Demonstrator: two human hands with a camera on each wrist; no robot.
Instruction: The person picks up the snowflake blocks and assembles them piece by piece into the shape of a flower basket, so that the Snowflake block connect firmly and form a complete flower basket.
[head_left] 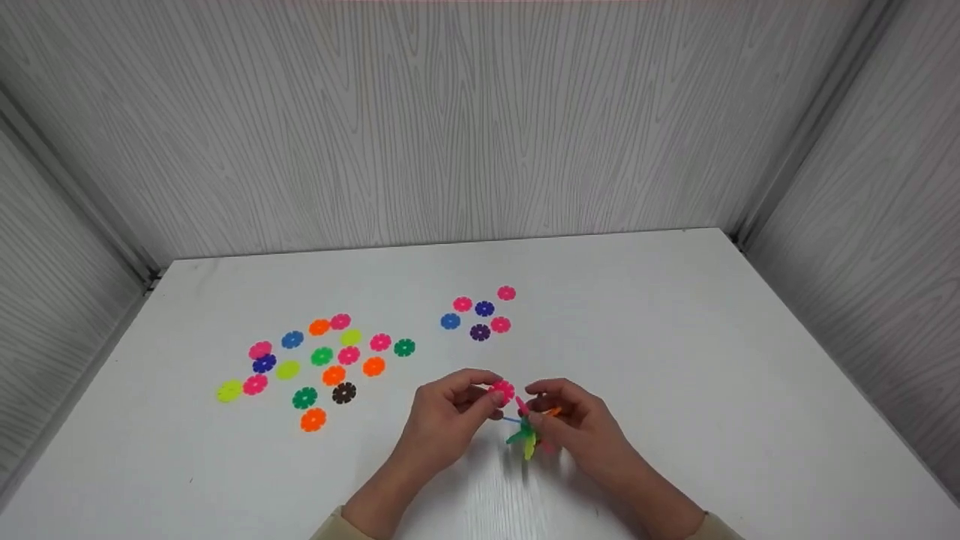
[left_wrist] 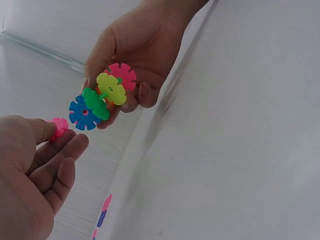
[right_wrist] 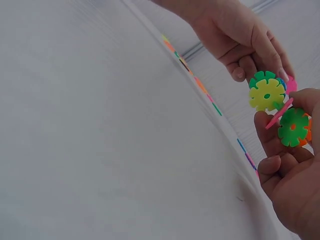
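Note:
My left hand (head_left: 441,420) pinches a pink notched plastic disc (head_left: 504,391) between thumb and fingertips. Opposite it, my right hand (head_left: 589,431) holds a cluster of interlocked notched discs (head_left: 529,436). In the left wrist view the cluster shows a blue disc (left_wrist: 80,116), a green disc (left_wrist: 95,104), a yellow disc (left_wrist: 113,90) and a pink one. Another green disc (right_wrist: 293,127) and part of an orange one appear near my right fingers in the right wrist view. The pink disc (left_wrist: 60,127) in my left hand is close to the blue disc; whether they touch, I cannot tell.
Loose notched discs of many colours lie flat on the white table (head_left: 675,337). One group, with an orange disc (head_left: 373,366), spreads to the left; a smaller group, with a purple disc (head_left: 480,332), lies beyond my hands. Wood-grain panels (head_left: 465,127) surround the table.

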